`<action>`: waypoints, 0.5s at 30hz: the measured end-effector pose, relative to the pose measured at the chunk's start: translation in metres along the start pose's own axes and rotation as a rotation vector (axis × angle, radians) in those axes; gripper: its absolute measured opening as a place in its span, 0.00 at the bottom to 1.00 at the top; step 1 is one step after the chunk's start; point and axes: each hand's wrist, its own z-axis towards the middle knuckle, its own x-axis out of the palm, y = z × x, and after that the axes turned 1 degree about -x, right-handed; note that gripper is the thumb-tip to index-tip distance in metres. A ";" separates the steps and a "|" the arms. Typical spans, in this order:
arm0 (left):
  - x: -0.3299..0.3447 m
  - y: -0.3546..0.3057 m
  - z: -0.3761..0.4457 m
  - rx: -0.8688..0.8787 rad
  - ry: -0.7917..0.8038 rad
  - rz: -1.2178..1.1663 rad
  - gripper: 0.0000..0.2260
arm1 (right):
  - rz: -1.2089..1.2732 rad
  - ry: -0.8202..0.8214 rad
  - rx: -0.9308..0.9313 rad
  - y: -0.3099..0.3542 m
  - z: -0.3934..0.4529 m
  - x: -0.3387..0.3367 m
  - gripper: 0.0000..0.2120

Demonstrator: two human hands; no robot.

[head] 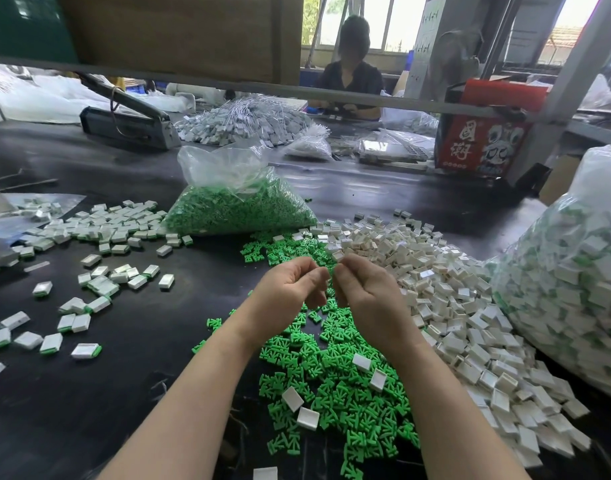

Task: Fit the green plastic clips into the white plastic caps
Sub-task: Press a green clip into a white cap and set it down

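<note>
Midair, left hand (290,289) and right hand (363,289) curl (contents unclear) above green clips (332,386).

Heaped green clips (335,386) beside white caps (470,327)

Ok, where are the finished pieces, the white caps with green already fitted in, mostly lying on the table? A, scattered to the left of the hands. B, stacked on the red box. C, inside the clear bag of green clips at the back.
A: the finished pieces, white with a green edge showing, lie scattered over the dark table to the left of the left hand and right hand.
</note>
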 end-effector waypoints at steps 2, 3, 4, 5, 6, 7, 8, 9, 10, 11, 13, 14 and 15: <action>0.002 0.002 -0.001 -0.012 0.070 -0.025 0.13 | 0.044 0.016 0.019 0.001 0.000 0.001 0.15; 0.003 0.004 0.000 -0.016 0.093 -0.027 0.14 | 0.049 0.025 0.027 0.000 0.000 0.002 0.16; 0.003 0.006 0.000 -0.022 0.105 -0.028 0.14 | 0.040 0.034 0.035 -0.001 -0.001 0.002 0.16; 0.004 0.008 0.001 -0.028 0.110 -0.029 0.13 | 0.022 0.045 0.041 -0.002 -0.001 0.003 0.16; 0.004 0.010 0.002 -0.036 0.111 -0.032 0.13 | 0.000 0.055 0.048 -0.003 -0.001 0.004 0.16; 0.004 0.013 0.003 -0.045 0.108 -0.037 0.12 | -0.018 0.060 0.055 -0.004 -0.001 0.005 0.17; 0.004 0.015 0.003 -0.056 0.100 -0.040 0.11 | -0.030 0.062 0.062 -0.005 -0.001 0.005 0.17; 0.005 0.017 0.004 -0.068 0.089 -0.039 0.11 | -0.036 0.065 0.069 -0.006 0.000 0.006 0.17; 0.005 0.018 0.005 -0.078 0.079 -0.033 0.11 | -0.040 0.071 0.076 -0.007 0.000 0.006 0.17; 0.006 0.020 0.005 -0.084 0.070 -0.024 0.10 | -0.042 0.079 0.084 -0.008 0.001 0.006 0.17; 0.007 0.021 0.005 -0.090 0.052 0.000 0.10 | -0.044 0.100 0.098 -0.010 0.002 0.006 0.17; 0.007 0.021 0.006 -0.094 0.047 0.017 0.10 | -0.047 0.109 0.104 -0.011 0.002 0.006 0.17; 0.007 0.022 0.006 -0.097 0.049 0.037 0.10 | -0.053 0.117 0.111 -0.012 0.002 0.006 0.18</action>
